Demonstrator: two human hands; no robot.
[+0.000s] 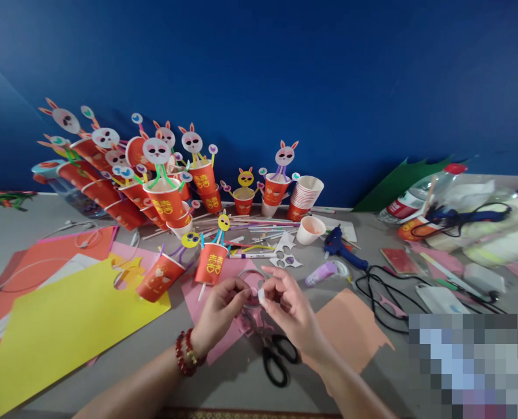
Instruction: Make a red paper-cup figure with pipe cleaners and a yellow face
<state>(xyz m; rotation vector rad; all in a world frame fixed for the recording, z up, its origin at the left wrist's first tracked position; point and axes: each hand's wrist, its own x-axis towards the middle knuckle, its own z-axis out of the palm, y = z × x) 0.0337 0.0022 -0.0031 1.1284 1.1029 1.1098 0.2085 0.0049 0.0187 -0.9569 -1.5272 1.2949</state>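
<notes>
Pink piece (254, 293): small, thin, pale, roundish in outline; raised over the grey bench (226, 375), between both hands; finer detail too small to tell.
Pink piece, bearing: facing and long axis cannot tell, edges partly behind fingertips.
White piece (261, 295): small, pale, just right of the pink piece; roughly upright; touching or apart, cannot tell.
Left hand (229, 301): narrow pinch of thumb and forefinger on the pink piece.
Right hand (284, 302): narrow pinch on the white piece, other fingers curled.
Clear ring (251, 270): behind the fingertips, partly hidden.
Scissors (279, 369): below the hands, black handles toward the wearer.
Peach sheet (348, 331): flat, right of the scissors.
Near red cup (213, 263): beyond left hand, topped with a yellow animal face.
Glue gun (341, 247): blue, beyond right hand.
</notes>
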